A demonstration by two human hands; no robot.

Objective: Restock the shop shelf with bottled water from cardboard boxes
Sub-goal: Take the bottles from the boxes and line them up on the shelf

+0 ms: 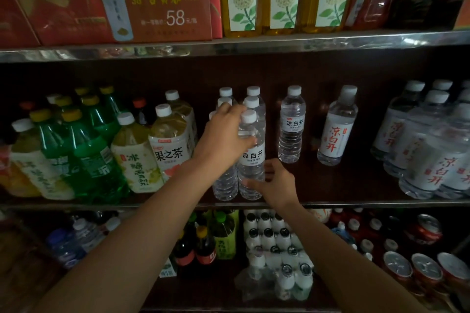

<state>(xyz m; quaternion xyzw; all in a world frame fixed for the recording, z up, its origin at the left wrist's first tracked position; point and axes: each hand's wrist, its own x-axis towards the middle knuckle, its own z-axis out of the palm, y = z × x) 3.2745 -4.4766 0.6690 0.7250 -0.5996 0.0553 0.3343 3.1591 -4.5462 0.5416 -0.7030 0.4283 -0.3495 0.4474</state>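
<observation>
A person faces a shop shelf [330,203] from close up, both bare arms reaching in toward a cluster of small clear water bottles standing upright on the middle level. The left hand [223,134] curls around the shoulder of the front water bottle [251,157], just under its white cap, thumb against the plastic above the white label. The right hand [276,183] is lower, fingers spread and relaxed, its fingertips touching the base of that same bottle near the shelf edge. The 2 hands are near each other, one above the other. Just right of the cluster stand 2 single bottles [292,124], well apart from each other. To the left are tea bottles [173,142] and green soda bottles [86,150]. Red gift boxes [106,0] sit above; cans [427,269] lie below.
</observation>
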